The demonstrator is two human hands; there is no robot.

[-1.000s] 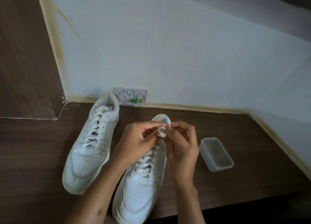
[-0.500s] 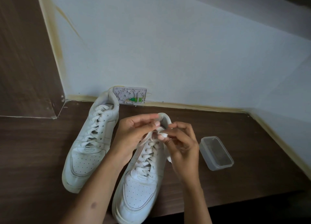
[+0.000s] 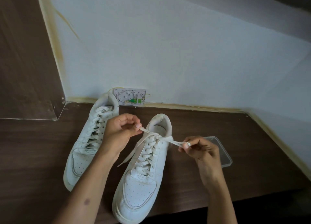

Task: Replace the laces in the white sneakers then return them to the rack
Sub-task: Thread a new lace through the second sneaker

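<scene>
Only one view, worn on the head, looking forward and steeply down from close above onto a dark wood-grain surface (image 3: 252,156) and the pale wall (image 3: 168,47) behind it. Near enough that both forearms enter from the bottom edge, with the left hand (image 3: 117,133) and right hand (image 3: 200,149) at mid-frame over the nearer sneaker (image 3: 141,186), the second sneaker (image 3: 82,153) to its left. Wide-angle, bending the wall's base line and the dark panel (image 3: 25,55) at left; no second view to share any part of the scene.
</scene>
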